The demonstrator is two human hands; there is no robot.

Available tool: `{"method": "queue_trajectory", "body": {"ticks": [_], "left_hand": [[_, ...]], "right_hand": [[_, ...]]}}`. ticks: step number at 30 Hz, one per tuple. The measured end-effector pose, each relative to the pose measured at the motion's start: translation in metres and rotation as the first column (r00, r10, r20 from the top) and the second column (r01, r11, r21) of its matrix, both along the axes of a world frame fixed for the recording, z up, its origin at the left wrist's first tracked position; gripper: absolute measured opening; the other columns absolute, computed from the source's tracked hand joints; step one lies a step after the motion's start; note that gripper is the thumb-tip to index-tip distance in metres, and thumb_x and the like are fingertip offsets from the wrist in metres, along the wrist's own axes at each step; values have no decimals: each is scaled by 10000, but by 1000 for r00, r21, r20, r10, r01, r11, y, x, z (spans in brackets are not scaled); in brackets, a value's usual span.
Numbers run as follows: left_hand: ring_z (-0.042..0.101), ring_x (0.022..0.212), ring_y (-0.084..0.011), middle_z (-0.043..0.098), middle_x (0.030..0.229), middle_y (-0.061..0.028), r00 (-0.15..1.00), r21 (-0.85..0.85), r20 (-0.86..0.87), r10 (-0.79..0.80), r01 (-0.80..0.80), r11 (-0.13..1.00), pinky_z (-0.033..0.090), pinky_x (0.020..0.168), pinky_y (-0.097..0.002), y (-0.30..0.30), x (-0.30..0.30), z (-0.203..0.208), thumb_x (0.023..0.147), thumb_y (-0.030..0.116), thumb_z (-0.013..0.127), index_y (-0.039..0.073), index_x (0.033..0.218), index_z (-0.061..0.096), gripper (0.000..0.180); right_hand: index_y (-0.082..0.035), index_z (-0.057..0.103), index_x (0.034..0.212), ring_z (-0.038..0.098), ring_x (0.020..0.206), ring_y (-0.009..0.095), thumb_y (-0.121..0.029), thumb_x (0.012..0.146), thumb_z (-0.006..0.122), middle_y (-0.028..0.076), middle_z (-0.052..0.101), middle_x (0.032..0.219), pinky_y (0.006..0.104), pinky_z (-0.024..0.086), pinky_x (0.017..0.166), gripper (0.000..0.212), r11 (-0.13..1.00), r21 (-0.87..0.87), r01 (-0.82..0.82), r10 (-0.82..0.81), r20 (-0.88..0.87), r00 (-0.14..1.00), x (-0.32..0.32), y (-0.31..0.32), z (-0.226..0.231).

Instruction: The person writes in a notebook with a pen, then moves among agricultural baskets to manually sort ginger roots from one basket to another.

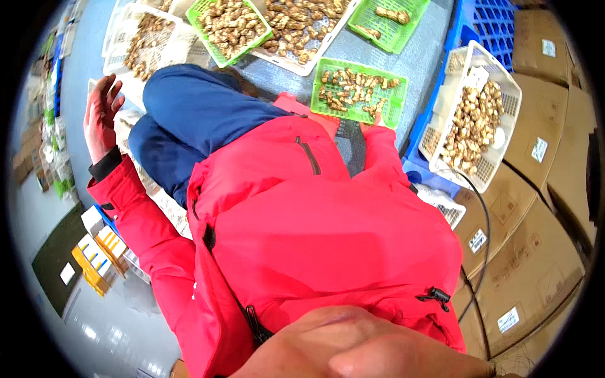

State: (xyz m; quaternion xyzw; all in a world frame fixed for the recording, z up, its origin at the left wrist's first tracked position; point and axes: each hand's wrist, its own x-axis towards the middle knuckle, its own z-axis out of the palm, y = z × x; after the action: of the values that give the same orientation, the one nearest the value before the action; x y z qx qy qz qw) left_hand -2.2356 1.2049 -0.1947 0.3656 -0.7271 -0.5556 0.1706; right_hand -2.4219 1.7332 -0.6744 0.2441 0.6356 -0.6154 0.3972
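Floor (428,69), three green baskets (396,97), two hands (103,118)

Stacked brown cardboard cartons (526,264) with white paper labels (539,149) stand well right of the right fingers (378,118). Glossy grey-blue floor (104,321) spreads left of the left fingers (113,93), mirroring bright white light (91,334) near a flat, dark greenish patch (53,264).

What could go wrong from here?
Tipping: only the right hand is at the green basket, by one edge, with the open left hand well away; a lift from there might spill the brown pieces.

Snagging: the black cable curves beside the heaped white crate, near the right sleeve. An arm swinging that way could catch it.
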Motion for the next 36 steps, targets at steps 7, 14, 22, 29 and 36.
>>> {"method": "queue_trajectory", "body": {"ticks": [7, 14, 22, 29, 36], "left_hand": [[467, 1124, -234, 443, 1250, -143, 995, -24, -37, 88, -89, 996, 395, 895, -316, 4, 26, 15, 924, 340, 357, -17, 1242, 395, 480], [502, 1085, -219, 497, 1197, -111, 971, 97, -144, 189, -176, 980, 408, 873, -310, 10, 80, -19, 912, 351, 397, 19, 1197, 459, 442], [508, 1041, -209, 466, 1223, -112, 963, 249, -234, 134, -73, 966, 466, 817, -327, -27, 42, -52, 869, 193, 497, 12, 1244, 406, 427], [546, 859, -147, 596, 949, -59, 886, 26, -236, 398, -404, 914, 433, 744, -255, -125, 83, -126, 809, 272, 575, 32, 1094, 525, 376], [605, 773, -332, 618, 783, -205, 500, -162, 34, 865, -852, 498, 457, 702, -397, -167, 164, -214, 731, 280, 538, 21, 911, 612, 324]], "right_hand": [[-89, 579, 1091, 563, 599, 275, -168, 728, 590, 128, 607, 738, 353, 443, 522, 372, 731, 631, -260, 646, -519, 560, -59, 31, 12], [-72, 546, 824, 528, 520, 174, -252, 786, 604, 49, 568, 681, 238, 375, 400, 193, 913, -220, 344, -397, -278, 875, -143, -87, 181], [-66, 555, 870, 484, 467, 129, -206, 790, 615, 43, 553, 660, 204, 340, 372, 173, 833, -522, -183, 7, -321, 947, -135, -383, 330], [-57, 565, 848, 491, 460, 128, -221, 773, 651, 30, 550, 665, 204, 329, 366, 200, 573, -519, -634, 541, -342, 769, -32, -593, 344], [-11, 549, 999, 545, 560, 110, -480, 822, 527, 54, 602, 712, 196, 400, 487, 501, -95, -143, -985, 963, -265, -54, -24, -669, 353]]}}
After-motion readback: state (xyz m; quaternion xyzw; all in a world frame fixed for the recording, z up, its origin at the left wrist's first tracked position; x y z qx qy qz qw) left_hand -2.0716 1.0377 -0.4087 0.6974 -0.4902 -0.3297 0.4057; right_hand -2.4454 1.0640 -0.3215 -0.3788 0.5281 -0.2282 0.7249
